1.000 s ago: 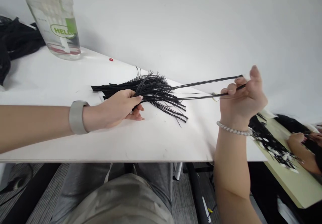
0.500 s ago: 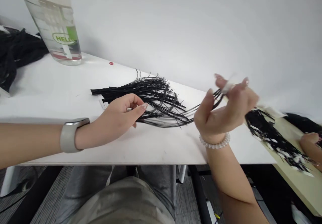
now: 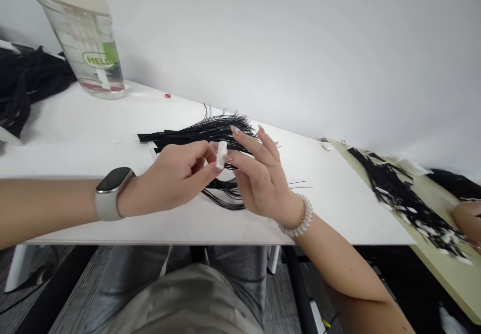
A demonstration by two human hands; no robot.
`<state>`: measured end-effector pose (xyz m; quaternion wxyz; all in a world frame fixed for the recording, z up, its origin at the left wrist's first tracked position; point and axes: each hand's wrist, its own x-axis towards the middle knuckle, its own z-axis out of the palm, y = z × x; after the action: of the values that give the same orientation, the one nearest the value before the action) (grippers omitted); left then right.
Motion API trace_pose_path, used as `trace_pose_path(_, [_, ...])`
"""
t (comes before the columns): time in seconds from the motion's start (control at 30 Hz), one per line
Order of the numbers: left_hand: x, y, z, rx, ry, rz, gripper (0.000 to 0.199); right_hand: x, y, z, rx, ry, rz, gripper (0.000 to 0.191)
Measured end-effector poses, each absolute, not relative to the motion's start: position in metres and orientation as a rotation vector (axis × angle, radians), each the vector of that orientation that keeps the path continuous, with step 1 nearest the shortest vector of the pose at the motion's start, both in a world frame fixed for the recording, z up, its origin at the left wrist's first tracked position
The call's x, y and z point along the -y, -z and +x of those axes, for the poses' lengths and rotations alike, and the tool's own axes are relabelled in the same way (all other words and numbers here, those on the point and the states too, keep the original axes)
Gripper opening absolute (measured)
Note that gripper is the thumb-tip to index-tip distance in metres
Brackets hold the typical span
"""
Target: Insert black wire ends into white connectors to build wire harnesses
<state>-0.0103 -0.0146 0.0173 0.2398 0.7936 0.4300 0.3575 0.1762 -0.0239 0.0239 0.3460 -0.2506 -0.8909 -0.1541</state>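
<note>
My left hand (image 3: 180, 174), with a grey watch on its wrist, pinches a small white connector (image 3: 221, 154) between thumb and forefinger. From the other side the forefinger and thumb of my right hand (image 3: 259, 174) meet the same connector, while its other fingers are raised and spread. Thin black wires (image 3: 225, 205) curve below the hands in a loop. Behind the hands a bundle of black wires (image 3: 203, 131) lies on the white table, its loose ends fanned to the right.
A clear bottle (image 3: 93, 48) with a white lid stands at the back left beside black material (image 3: 30, 81). A red ring (image 3: 167, 95) lies near the wall. On the yellowish table (image 3: 447, 274) at right are black wires (image 3: 402, 199) and another person's hand (image 3: 468, 219).
My right hand has moved left from the far side and now meets my left hand at the white connector. The wires that were stretched between the hands now form a loop.
</note>
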Motion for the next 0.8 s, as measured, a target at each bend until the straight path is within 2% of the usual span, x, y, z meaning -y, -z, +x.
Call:
trace_pose_path(0.3, [0.024, -0.015, -0.011, -1.031, -0.939, 2.036, 0.018, 0.025, -0.023, 0.18, 2.41, 0.355, -0.676, 0.038])
trace_pose_path(0.43, [0.021, -0.016, -0.008, -1.064, -0.973, 1.982, 0.028, 0.024, -0.02, 0.176, 2.48, 0.272, -0.648, 0.034])
trace_pose_path(0.53, [0.017, -0.016, -0.006, -1.158, -1.002, 1.905, 0.031, 0.022, -0.023, 0.179, 2.442, 0.02, -0.698, 0.031])
trace_pose_path(0.7, [0.004, -0.012, -0.006, -1.172, -1.121, 1.413, 0.031, 0.004, -0.032, 0.205, 1.812, -0.448, -0.842, 0.019])
trace_pose_path(0.8, [-0.009, -0.011, -0.007, -1.089, -1.26, 1.179, 0.028, -0.006, -0.034, 0.221, 1.831, -0.711, -1.002, 0.019])
